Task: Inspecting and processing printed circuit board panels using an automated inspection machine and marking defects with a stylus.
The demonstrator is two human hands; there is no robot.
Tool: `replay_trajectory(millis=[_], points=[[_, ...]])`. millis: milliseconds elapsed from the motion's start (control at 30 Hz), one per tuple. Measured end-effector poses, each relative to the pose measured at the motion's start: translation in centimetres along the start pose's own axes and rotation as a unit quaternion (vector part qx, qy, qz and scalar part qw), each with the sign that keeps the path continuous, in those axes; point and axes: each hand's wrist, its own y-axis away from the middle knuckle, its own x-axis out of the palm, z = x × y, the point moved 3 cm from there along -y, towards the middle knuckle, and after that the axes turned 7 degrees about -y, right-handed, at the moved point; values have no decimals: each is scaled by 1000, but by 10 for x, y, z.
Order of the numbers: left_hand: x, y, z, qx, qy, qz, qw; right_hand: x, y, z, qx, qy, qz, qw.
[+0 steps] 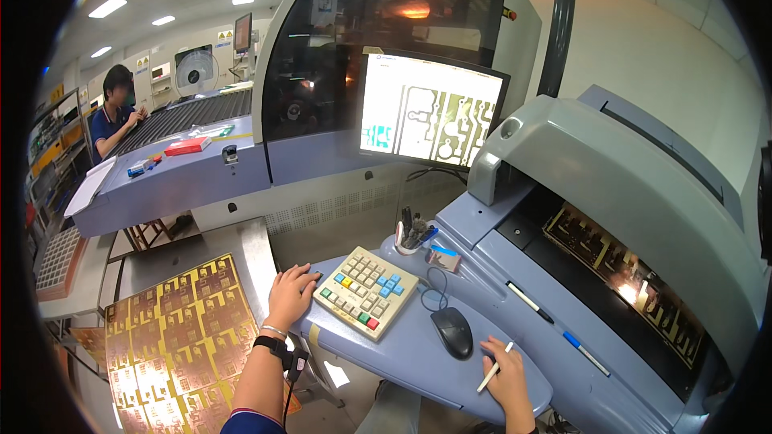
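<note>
My left hand [291, 296] lies palm down at the left edge of the blue-grey console shelf [406, 362], fingers stretched out beside a beige keypad [366, 283] with coloured keys. Over the shelf's right end, my right hand [508, 382] is closed around a slim white pen [494, 367], which slants down to the left. A black mouse [453, 333] sits between the keypad and that hand, touched by neither. Behind the keypad, a monitor [434, 108] displays a magnified circuit pattern. Under the machine's grey hood [619, 169], a copper-coloured circuit panel [595, 245] is partly lit.
A large copper circuit panel [181, 337] lies on the metal table at left. Two markers [528, 302] rest on the machine's ledge, near a pen cup [412, 237]. A co-worker [117, 112] is beside the roller conveyor [181, 116] at far left.
</note>
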Motion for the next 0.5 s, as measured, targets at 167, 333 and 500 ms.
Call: replay_trajectory(millis=[167, 333, 500], points=[[1, 0, 2, -5, 13, -4, 1000, 0, 0, -1, -3, 0, -2, 1000], [0, 0, 1, -7, 20, -5, 1000, 0, 0, 2, -7, -1, -4, 1000], [-1, 1, 2, -7, 19, -6, 1000, 0, 0, 1, -7, 0, -3, 1000]])
